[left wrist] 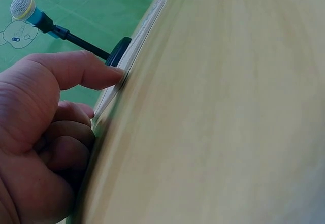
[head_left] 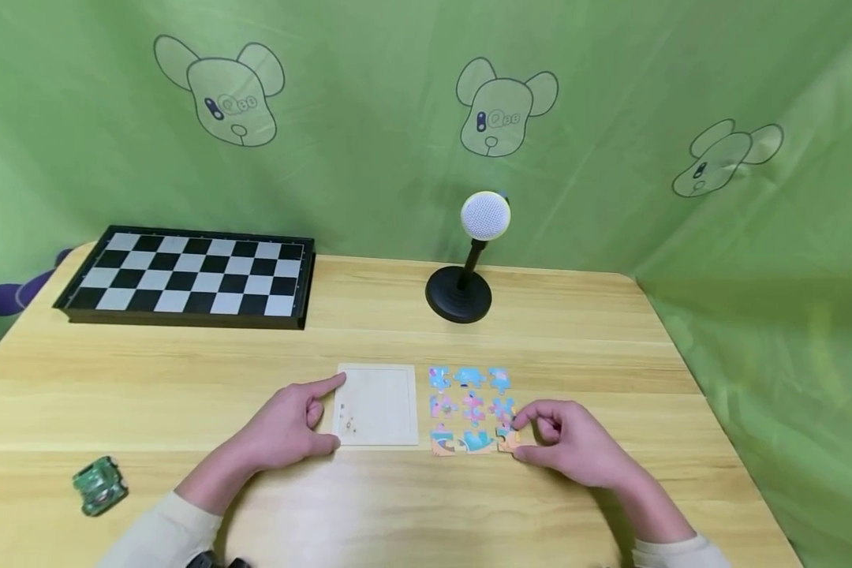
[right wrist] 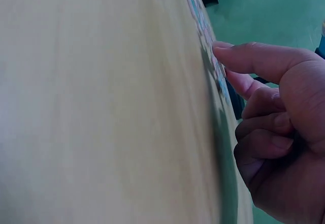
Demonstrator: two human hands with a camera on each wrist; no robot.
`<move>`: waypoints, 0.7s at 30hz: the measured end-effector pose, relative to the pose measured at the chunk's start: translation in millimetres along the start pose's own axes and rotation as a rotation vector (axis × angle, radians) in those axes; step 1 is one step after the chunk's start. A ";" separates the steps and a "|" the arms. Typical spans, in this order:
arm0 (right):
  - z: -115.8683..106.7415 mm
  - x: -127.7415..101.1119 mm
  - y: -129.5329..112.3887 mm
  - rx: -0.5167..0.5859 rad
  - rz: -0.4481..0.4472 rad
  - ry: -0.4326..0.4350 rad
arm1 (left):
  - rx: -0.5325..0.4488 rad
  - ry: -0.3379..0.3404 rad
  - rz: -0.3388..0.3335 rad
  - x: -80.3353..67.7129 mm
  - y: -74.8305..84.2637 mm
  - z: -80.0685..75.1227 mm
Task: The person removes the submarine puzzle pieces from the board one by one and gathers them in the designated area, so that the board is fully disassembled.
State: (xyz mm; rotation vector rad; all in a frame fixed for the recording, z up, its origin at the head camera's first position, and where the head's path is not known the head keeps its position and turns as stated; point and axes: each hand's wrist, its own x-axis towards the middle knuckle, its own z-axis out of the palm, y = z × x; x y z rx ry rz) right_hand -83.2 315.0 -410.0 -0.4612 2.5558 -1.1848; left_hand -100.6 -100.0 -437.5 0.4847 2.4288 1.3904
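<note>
A square pale puzzle board (head_left: 378,406) with a raised-looking border lies flat on the table. My left hand (head_left: 291,424) rests at its left side, index finger and thumb stretched apart and touching that edge; the other fingers are curled under. Right of the board, small pink, blue and orange jigsaw pieces (head_left: 473,409) are laid out in rows of three, apart from one another. With thumb and index finger my right hand (head_left: 575,443) pinches the corner jigsaw piece (head_left: 506,439) at the lower right of the layout. In the right wrist view the fingertips hide most of that piece.
A black-framed checkered board (head_left: 199,272) stands at the back left. Behind the pieces is a toy microphone (head_left: 486,215) on a round black base (head_left: 458,294). A small green toy vehicle (head_left: 100,485) sits at the front left. Green curtain (head_left: 369,118) hangs along the table's back and right.
</note>
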 end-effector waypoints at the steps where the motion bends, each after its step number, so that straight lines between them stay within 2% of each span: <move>1: -0.3 -0.6 1.8 -0.002 0.000 0.000 | 0.001 0.000 -0.006 0.0 0.0 0.0; 7: -0.4 -2.8 6.7 0.000 0.002 -0.016 | 0.003 0.002 -0.021 -0.6 -0.1 0.4; 15: 0.8 -1.7 6.7 0.027 0.023 -0.036 | -0.029 -0.003 -0.005 -2.0 -0.5 -0.2; 18: 0.9 -1.4 4.9 0.027 0.017 -0.014 | -0.055 -0.004 0.000 -2.2 0.6 -0.5; 21: 2.4 1.1 1.7 0.027 -0.013 0.054 | -0.052 0.008 -0.001 -3.1 4.8 -1.6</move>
